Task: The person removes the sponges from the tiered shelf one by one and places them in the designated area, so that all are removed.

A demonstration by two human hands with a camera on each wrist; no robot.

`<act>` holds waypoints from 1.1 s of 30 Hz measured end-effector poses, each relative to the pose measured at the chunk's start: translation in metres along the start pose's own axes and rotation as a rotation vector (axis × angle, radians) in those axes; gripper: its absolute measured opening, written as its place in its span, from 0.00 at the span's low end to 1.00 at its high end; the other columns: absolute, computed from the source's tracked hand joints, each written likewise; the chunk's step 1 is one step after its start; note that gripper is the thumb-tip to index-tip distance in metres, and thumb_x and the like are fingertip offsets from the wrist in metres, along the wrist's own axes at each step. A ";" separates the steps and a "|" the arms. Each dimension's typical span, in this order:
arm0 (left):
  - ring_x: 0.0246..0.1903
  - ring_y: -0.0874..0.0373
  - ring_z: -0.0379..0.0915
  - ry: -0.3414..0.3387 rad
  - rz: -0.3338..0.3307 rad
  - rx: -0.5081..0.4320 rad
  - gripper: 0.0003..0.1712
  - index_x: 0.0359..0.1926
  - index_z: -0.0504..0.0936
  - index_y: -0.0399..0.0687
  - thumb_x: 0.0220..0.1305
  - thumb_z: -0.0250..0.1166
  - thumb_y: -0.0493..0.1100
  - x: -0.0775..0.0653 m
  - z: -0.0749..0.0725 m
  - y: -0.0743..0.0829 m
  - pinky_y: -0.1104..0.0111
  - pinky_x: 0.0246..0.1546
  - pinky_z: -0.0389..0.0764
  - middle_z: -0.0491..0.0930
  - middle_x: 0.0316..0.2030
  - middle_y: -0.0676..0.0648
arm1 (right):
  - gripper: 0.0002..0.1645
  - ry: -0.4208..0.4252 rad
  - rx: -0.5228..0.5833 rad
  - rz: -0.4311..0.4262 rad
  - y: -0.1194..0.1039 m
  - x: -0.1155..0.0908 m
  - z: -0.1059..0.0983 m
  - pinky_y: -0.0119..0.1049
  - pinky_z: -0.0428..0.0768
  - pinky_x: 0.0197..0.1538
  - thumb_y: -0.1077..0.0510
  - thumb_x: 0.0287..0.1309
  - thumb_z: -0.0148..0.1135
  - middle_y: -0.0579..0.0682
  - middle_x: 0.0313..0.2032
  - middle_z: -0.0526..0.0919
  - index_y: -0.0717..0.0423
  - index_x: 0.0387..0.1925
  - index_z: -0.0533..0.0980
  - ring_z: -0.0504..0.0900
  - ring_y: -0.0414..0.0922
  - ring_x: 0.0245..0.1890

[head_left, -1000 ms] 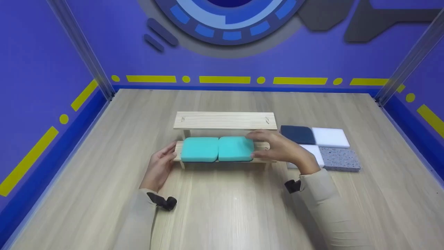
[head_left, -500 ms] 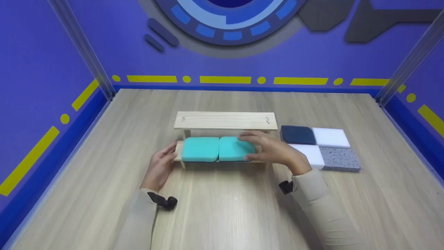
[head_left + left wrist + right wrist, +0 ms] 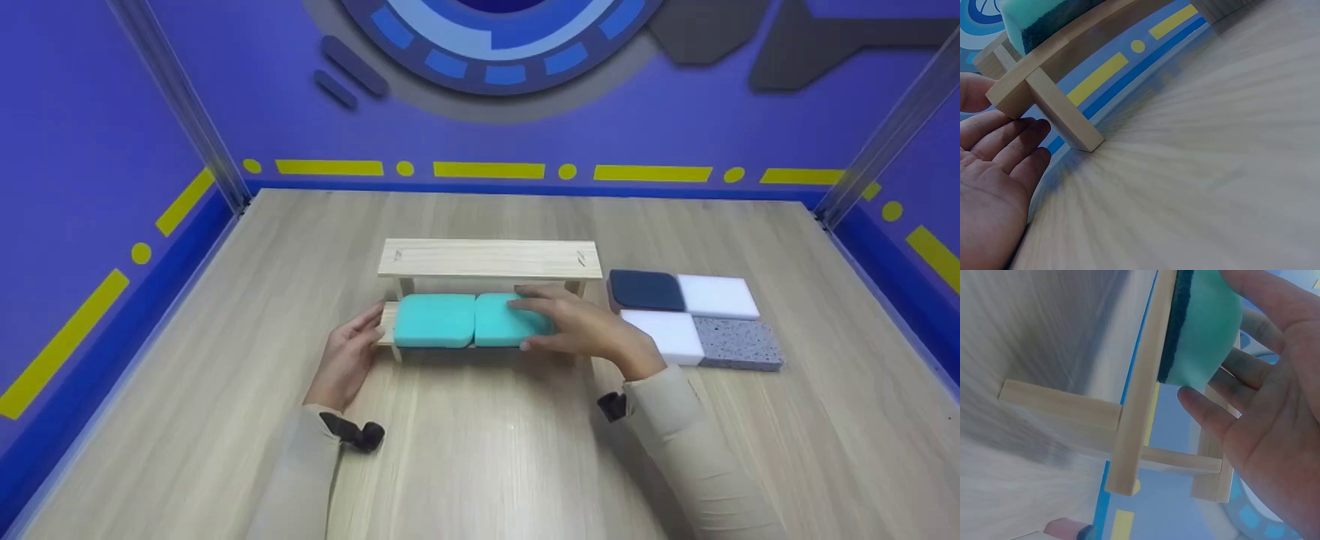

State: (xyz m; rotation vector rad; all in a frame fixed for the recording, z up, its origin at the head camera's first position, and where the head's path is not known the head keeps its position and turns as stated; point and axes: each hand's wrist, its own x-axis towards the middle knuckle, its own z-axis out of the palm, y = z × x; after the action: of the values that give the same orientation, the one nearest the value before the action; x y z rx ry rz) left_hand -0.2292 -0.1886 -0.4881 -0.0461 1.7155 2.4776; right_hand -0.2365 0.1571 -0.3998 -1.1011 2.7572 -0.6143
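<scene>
A small two-step wooden rack (image 3: pixel 487 259) stands on the table. Two teal scouring sponges, a left one (image 3: pixel 435 321) and a right one (image 3: pixel 499 319), lie side by side on its lower shelf, dark scrubbing layer downward. My left hand (image 3: pixel 343 360) holds the lower shelf's left end; in the left wrist view, the thumb is at the board's end and the fingers are under it. My right hand (image 3: pixel 592 326) grips the right sponge from its right side, thumb at the front edge, fingertips on top and behind. The right wrist view shows the sponge between these fingers.
Right of the rack lie a dark pad (image 3: pixel 645 291), a white block (image 3: pixel 718 297), a nearer white block (image 3: pixel 664 336) and a speckled grey block (image 3: pixel 739 343), edge to edge. Blue panels enclose the wooden tabletop (image 3: pixel 480 450) at the back and sides.
My right hand has slid left over the right sponge, its fingers reaching farther across it. The left hand, rack and sponges stay in place.
</scene>
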 end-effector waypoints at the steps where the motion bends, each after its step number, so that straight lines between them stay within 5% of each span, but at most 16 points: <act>1: 0.72 0.49 0.50 0.000 0.003 0.001 0.32 0.71 0.55 0.31 0.67 0.49 0.28 0.000 0.000 0.000 0.62 0.72 0.54 0.54 0.72 0.36 | 0.37 0.001 -0.002 0.001 0.000 0.000 0.000 0.50 0.65 0.69 0.47 0.57 0.67 0.55 0.70 0.64 0.52 0.66 0.69 0.60 0.54 0.70; 12: 0.71 0.50 0.53 0.001 0.012 -0.014 0.31 0.71 0.55 0.31 0.67 0.49 0.28 0.000 0.000 0.000 0.73 0.64 0.66 0.56 0.71 0.36 | 0.35 0.030 0.019 0.001 0.003 -0.002 0.001 0.48 0.67 0.68 0.46 0.56 0.67 0.54 0.68 0.66 0.51 0.64 0.71 0.63 0.52 0.69; 33: 0.72 0.48 0.51 0.006 0.000 0.010 0.32 0.71 0.54 0.29 0.67 0.49 0.28 0.000 0.001 0.001 0.65 0.69 0.59 0.54 0.72 0.35 | 0.33 0.066 0.029 -0.024 0.007 -0.009 0.004 0.47 0.70 0.65 0.46 0.56 0.67 0.54 0.64 0.70 0.49 0.62 0.73 0.67 0.51 0.65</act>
State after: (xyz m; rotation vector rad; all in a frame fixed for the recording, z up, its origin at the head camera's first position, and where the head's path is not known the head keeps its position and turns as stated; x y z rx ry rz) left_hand -0.2298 -0.1881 -0.4869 -0.0529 1.7298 2.4719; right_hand -0.2332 0.1667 -0.4065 -1.1297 2.7847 -0.7037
